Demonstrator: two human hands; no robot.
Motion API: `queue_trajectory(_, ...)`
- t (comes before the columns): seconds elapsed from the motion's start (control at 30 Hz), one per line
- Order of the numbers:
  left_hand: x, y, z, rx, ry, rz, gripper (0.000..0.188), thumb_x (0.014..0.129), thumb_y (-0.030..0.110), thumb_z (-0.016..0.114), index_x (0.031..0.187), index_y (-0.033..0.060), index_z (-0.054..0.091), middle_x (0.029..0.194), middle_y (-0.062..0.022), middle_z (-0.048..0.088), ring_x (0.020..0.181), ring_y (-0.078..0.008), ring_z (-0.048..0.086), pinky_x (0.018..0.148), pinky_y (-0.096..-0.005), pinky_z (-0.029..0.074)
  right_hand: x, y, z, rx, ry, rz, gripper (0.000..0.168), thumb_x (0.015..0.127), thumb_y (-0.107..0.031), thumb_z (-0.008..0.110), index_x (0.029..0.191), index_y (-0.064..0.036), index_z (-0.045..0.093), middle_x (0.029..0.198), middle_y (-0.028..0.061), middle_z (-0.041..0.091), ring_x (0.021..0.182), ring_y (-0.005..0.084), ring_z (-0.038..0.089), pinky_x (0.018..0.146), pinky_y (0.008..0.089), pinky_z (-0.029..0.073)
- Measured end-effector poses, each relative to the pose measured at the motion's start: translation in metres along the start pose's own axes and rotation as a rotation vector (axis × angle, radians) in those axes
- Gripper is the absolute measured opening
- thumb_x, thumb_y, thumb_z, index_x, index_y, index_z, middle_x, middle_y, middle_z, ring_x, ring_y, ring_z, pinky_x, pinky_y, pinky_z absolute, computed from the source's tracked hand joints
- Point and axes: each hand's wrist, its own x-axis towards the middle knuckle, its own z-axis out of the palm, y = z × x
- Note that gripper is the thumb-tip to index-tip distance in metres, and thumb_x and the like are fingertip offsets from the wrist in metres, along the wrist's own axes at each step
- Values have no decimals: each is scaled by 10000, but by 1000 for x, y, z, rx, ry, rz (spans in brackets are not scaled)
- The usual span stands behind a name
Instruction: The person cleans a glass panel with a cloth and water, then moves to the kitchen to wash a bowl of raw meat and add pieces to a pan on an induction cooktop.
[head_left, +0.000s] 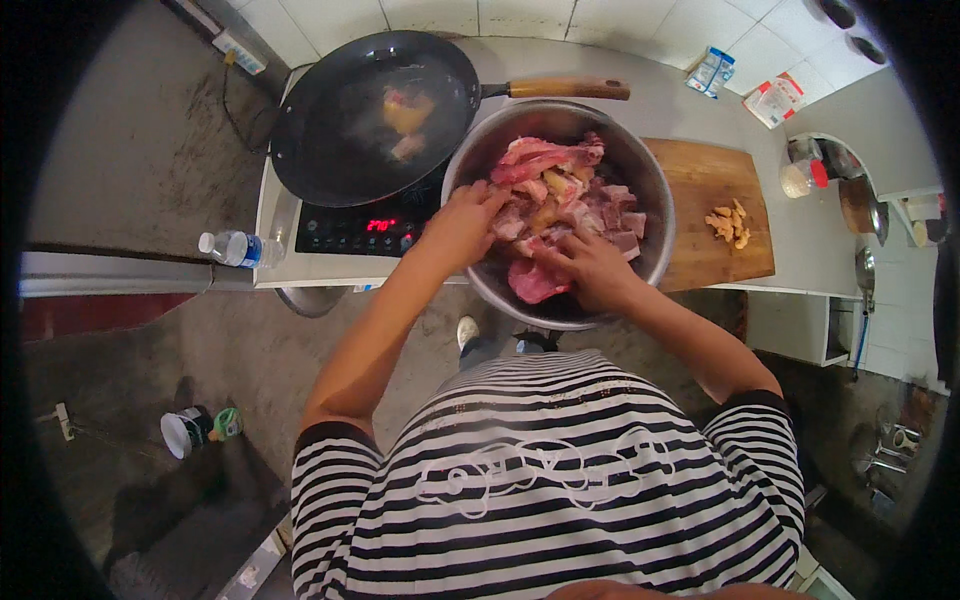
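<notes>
Raw meat chunks (566, 202), some with yellow fat, lie in a wide metal basin (658, 247) at the counter's front edge. My left hand (469, 225) reaches over the basin's left side, its fingers touching the meat. On the lower right of the pile, my right hand (592, 266) rests with its fingers among the pieces, beside a flat red slab (536, 281). Fingertips of both hands are partly hidden by meat, so their grip is unclear. To the left, a dark wok (330, 142) holds a yellow fatty piece (406, 111) and a smaller pale piece (408, 148).
The wok sits on an induction cooktop (352, 232) with a lit display; its wooden handle (568, 88) points right, behind the basin. Ginger (729, 223) lies on a wooden cutting board (705, 180). A plastic bottle (232, 249) lies at the counter's left edge. Two packets (710, 73) stand behind.
</notes>
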Motion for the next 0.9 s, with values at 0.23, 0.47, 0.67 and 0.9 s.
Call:
queue_trajectory(0.23, 39, -1, 44, -210, -207, -397, 611, 734, 247, 724, 1263, 53, 487, 1220, -232, 548, 1093, -368, 556, 924, -401, 453, -28, 31, -46, 410, -105, 92, 646, 728, -215, 734, 1315, -104, 486, 1273, 189, 500, 1216, 371, 452, 1027, 429, 376)
queue_trajectory(0.47, 53, 9, 33, -925, -47, -623, 621, 769, 305, 657, 1314, 91, 453, 1103, -105, 613, 1027, -278, 582, 821, -403, 489, 7, 114, -22, 771, -13, 846, 778, 798, -376, 697, 1391, -1, 364, 1274, 198, 526, 1145, 288, 525, 955, 373, 433)
queue_trajectory(0.67, 62, 8, 23, -1102, -225, -921, 489, 781, 345, 644, 1201, 104, 576, 1079, -104, 619, 979, -292, 602, 779, -449, 498, 53, 108, -22, 1376, -113, 904, 627, 826, -504, 626, 1274, -73, 542, 1148, 108, 619, 934, 238, 611, 775, 338, 504)
queue_trajectory(0.9, 87, 9, 48, -1086, -103, -887, 436, 715, 270, 717, 1084, 49, 645, 993, -111, 658, 802, -203, 622, 685, -354, 502, 78, 110, -51, 960, -423, 837, 556, 808, -501, 637, 1155, -68, 617, 1094, 100, 635, 915, 238, 617, 768, 346, 502)
